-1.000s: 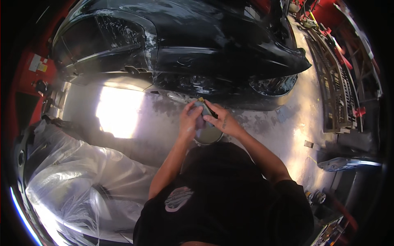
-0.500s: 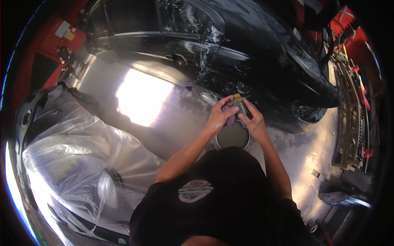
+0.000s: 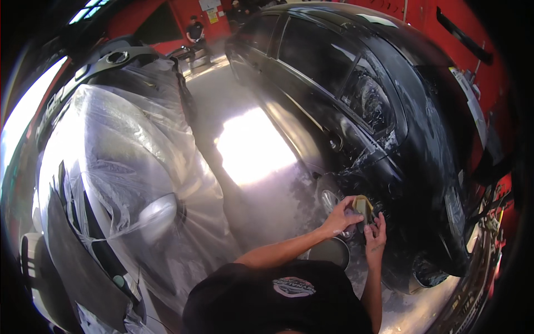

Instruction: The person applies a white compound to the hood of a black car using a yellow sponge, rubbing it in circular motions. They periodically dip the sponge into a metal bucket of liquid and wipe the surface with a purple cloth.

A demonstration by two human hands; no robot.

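Both hands meet in front of my chest, around a small grey-green sanding block [image 3: 364, 209] with a yellow-brown sheet bent over its far end. My left hand [image 3: 340, 219] grips the block's left side between thumb and fingers. A purplish piece [image 3: 349, 214] shows dimly within that hand. My right hand [image 3: 376, 232] has its fingers curled at the block's right side and lower end. Just beyond stands a black car [image 3: 384, 183] with whitish smears on its rear panel and pillar. Below my hands is a round bucket [image 3: 346, 261], partly hidden by my arm and shirt.
A car draped in clear plastic sheeting [image 3: 139, 133] stands to my left. Between the cars, bright light falls on the concrete floor [image 3: 208, 106]. At the far end sits another person [image 3: 194, 32] near a red wall [image 3: 167, 25]. Metal parts [image 3: 489, 222] lie at the right edge.
My view has turned left and up, so the far end of the shop shows. The block is more upright, and its sheet-covered end faces me more. My right fingers have lifted and curled.
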